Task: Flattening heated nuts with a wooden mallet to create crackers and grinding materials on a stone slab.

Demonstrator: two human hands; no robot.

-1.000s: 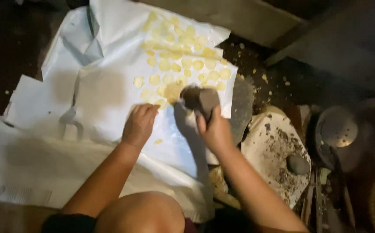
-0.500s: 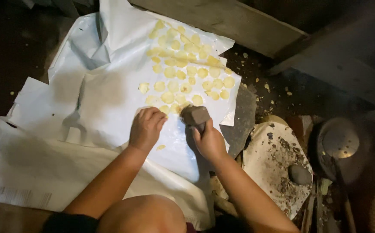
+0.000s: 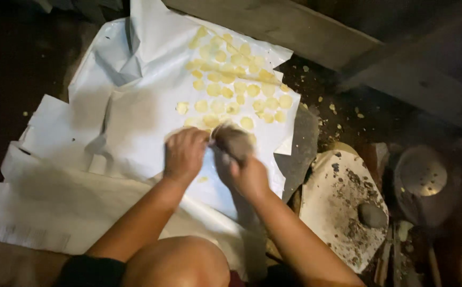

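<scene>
At the near edge of the white sheet [image 3: 135,122], where the rows of pale yellow discs [image 3: 236,87] end, the two hands are shown close together. A grey, rounded stone-like lump [image 3: 234,141] is gripped in the right hand [image 3: 247,172]; its fingers are wrapped around the lower part of the lump, and the upper part is left showing, blurred by motion. The lump is seen directly above the right knuckles and just to the right of the left fingertips, so that it lies between the two hands and the nearest discs. Its long axis cannot be told from the blur. The left hand [image 3: 185,154] is laid palm-down on the sheet with the fingers curled loosely and pointing towards the lump; whether anything small is pinched under them cannot be told. The closest disc [image 3: 247,123] is found just beyond the lump, on the far side from the person, and a single stray disc [image 3: 203,179] is seen near the left wrist. Of the two hands, the right is the nearer to the disc rows. To the right of the sheet, well apart from both hands, a flat pale slab [image 3: 342,207] strewn with dark crumbs and a round metal lid [image 3: 421,178] are visible on the dark floor
</scene>
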